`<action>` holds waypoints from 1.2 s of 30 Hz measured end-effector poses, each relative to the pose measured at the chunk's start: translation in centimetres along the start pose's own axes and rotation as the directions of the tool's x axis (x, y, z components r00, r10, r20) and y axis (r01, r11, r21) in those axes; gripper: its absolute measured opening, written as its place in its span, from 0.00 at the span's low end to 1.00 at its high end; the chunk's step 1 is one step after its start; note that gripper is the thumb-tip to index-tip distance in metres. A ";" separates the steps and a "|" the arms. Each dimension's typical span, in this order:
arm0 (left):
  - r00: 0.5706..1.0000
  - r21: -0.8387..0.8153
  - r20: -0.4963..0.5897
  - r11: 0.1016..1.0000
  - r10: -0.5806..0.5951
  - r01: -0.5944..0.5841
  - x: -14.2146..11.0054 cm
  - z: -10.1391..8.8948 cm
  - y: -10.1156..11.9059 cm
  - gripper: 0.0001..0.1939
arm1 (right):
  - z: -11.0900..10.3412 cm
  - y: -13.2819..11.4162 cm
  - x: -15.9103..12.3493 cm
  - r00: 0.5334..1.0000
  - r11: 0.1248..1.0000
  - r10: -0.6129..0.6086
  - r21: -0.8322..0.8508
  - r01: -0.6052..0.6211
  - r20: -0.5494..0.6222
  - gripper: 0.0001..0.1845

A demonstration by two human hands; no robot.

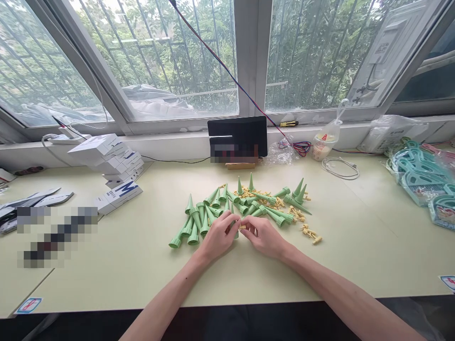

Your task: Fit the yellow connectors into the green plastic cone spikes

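Note:
My left hand (221, 233) is closed round a green plastic spike (235, 231), mostly hidden by the fingers. Close against it, my right hand (263, 233) pinches a small yellow plastic valve piece (243, 227). The two hands meet at the near side of a heap of green hollow spikes (195, 218), most lying down and a few standing point up. Small yellow pieces (295, 213) are scattered among the spikes, and a few yellow pieces (311, 233) lie apart, to the right of my right hand.
A tablet (237, 135) stands behind the heap by the window sill. White boxes (121, 163) are stacked at left. A bagged cup (324, 143), a coiled white cable (340, 169) and wrapped teal plastic items (419, 173) sit at right.

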State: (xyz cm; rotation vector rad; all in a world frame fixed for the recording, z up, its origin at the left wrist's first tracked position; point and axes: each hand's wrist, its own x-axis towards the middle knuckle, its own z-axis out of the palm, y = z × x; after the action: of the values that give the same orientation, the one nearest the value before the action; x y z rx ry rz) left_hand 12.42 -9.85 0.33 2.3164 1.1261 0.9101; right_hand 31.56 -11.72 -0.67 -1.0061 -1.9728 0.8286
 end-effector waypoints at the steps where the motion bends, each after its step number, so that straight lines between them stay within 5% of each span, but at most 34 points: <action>1: 1.000 -0.002 0.003 1.000 -0.002 0.002 0.0 0.0 0.0 0.12 | 0.0 0.0 0.0 1.000 1.000 0.000 -0.012 0.000 0.000 0.08; 21: 1.000 0.000 0.002 1.000 0.006 -0.006 -0.1 0.1 -0.2 0.13 | 0.0 0.1 0.0 1.000 0.999 0.001 -0.043 -0.001 -0.014 0.10; 29: 1.000 0.004 0.000 1.000 0.002 -0.002 0.0 0.1 -0.2 0.12 | 0.0 0.1 0.0 0.999 1.000 0.015 -0.001 -0.015 -0.028 0.03; 36: 1.000 -0.002 -0.003 1.000 0.002 -0.002 0.0 0.1 -0.1 0.13 | 0.0 0.1 0.0 1.000 0.999 0.009 -0.051 -0.010 -0.018 0.12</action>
State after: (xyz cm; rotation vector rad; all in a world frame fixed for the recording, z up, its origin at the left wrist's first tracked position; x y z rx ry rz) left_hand 12.44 -9.79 0.19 2.3161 1.1234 0.9149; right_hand 31.61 -11.61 -0.75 -1.0500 -1.9843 0.7750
